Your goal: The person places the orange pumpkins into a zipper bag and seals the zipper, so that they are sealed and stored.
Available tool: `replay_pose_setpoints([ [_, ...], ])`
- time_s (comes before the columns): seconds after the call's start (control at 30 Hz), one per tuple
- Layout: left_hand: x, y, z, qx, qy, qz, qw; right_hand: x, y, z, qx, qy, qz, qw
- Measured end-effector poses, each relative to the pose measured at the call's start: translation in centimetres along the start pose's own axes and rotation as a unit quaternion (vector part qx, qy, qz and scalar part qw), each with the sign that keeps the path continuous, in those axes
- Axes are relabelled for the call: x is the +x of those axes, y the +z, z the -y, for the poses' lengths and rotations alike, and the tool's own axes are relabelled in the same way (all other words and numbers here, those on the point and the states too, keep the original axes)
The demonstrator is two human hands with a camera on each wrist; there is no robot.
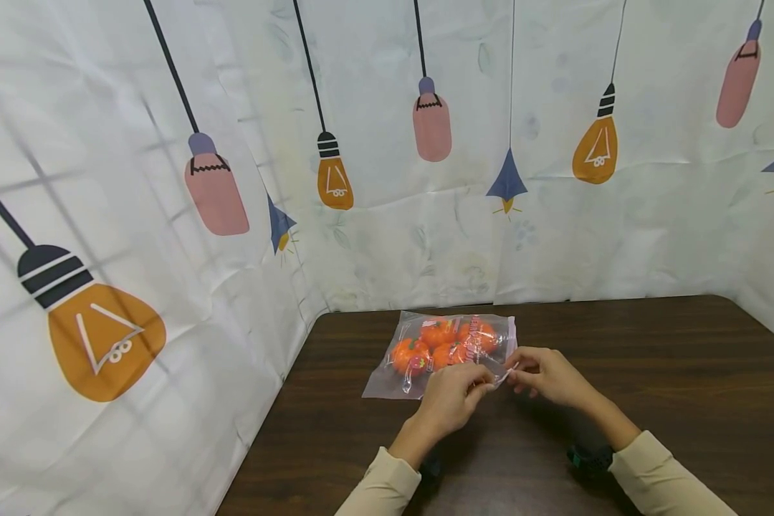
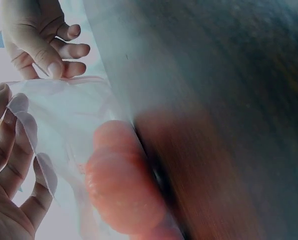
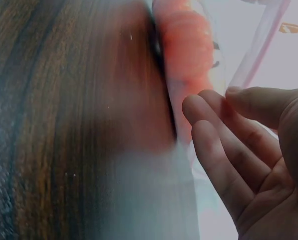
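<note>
A clear plastic bag (image 1: 387, 383) with printing on it lies on the table, several round, ribbed orange pieces (image 1: 438, 334) inside. My left hand (image 1: 453, 395) pinches the bag's edge near its right corner. Close by, my right hand (image 1: 551, 376) pinches the same pale pink edge between thumb and index finger. In the left wrist view, the thin film lies over the fingertips of my left hand (image 2: 14, 170). The right wrist view has the thumb of my right hand (image 3: 258, 155) on the pink strip (image 3: 262, 47), its other fingers loosely bent beside the orange pieces.
The dark wooden table (image 1: 651, 373) reaches back to a white cloth wall (image 1: 387, 251) printed with hanging lamps. A second cloth side runs along the table's left edge. Dark straps or devices (image 1: 590, 459) sit at the wrists, beside the beige sleeves.
</note>
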State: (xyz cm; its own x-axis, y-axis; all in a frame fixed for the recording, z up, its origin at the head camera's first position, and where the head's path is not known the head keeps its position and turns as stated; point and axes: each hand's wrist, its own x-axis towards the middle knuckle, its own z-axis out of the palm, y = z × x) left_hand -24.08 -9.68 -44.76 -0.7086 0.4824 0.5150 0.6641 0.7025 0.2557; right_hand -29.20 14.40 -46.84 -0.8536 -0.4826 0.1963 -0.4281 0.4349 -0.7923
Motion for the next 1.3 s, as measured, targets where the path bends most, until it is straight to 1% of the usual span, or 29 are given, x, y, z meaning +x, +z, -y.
replay_pose_setpoints([
  [0.1, 0.0, 0.0, 0.1, -0.007, 0.001, -0.002, 1.0000, 0.1, -0.1, -0.2, 0.003, 0.001, -0.002, 1.0000],
  [0.27, 0.0, 0.0, 0.3, -0.020, 0.001, -0.017, 0.9997, 0.2, -0.1, -0.3, 0.007, 0.002, -0.001, 1.0000],
  [0.4, 0.0, 0.0, 0.4, -0.023, 0.004, -0.022, 0.9995, 0.1, -0.1, -0.3, -0.002, -0.001, -0.005, 1.0000],
  [0.57, 0.1, -0.1, 0.3, -0.022, 0.016, -0.018, 0.9995, 0.0, -0.2, -0.3, -0.023, -0.016, -0.014, 0.9995],
  [0.8, 0.2, -0.3, 0.1, -0.030, 0.019, -0.004, 0.9994, -0.1, -0.6, -0.5, -0.042, -0.037, -0.010, 0.9984],
  [0.93, 0.2, -0.3, 0.0, -0.029, 0.027, 0.003, 0.9992, -0.1, -0.7, -0.7, -0.049, -0.047, -0.008, 0.9977],
  [1.1, 0.1, -0.3, 0.1, -0.033, 0.037, 0.006, 0.9988, -0.1, -0.9, -0.8, -0.061, -0.052, -0.012, 0.9967],
  [1.3, 0.1, -0.3, 0.2, -0.030, 0.039, 0.017, 0.9987, -0.2, -1.2, -0.7, -0.082, -0.049, -0.022, 0.9951],
])
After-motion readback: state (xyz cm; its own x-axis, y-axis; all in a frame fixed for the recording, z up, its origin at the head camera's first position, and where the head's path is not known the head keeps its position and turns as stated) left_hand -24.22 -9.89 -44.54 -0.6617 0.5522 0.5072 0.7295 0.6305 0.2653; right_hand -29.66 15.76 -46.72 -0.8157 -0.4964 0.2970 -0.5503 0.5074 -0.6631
